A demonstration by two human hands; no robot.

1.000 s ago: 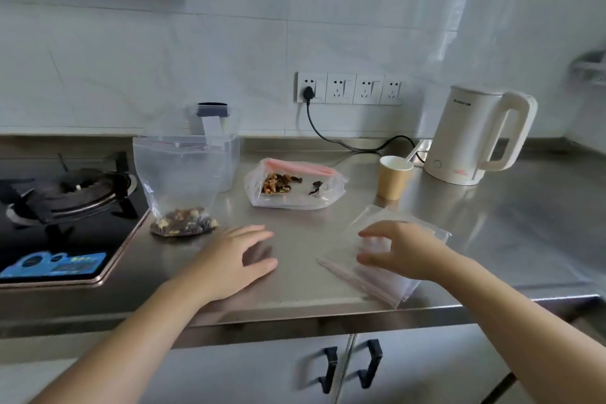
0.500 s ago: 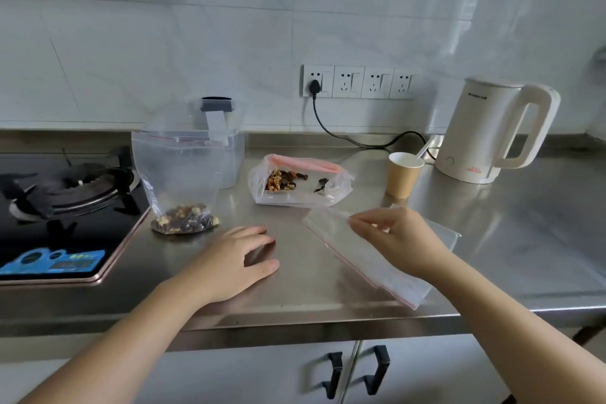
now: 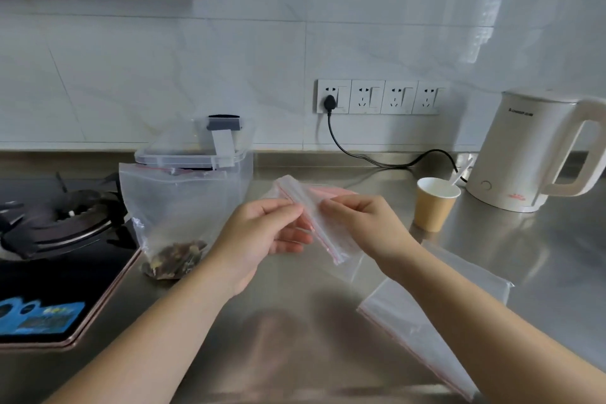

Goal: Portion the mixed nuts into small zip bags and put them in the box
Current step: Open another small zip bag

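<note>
Both hands hold an empty small zip bag [image 3: 323, 223] above the steel counter [image 3: 541, 259]: left hand [image 3: 262, 236] pinches at 9 o'clock, right hand [image 3: 364, 226] at 3 o'clock. Nut bag [image 3: 170, 216] stands at 9 o'clock.

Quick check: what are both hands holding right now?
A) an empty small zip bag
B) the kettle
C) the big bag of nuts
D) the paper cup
A: the left hand and right hand pinch the top edge of an empty zip bag above the counter.
</note>
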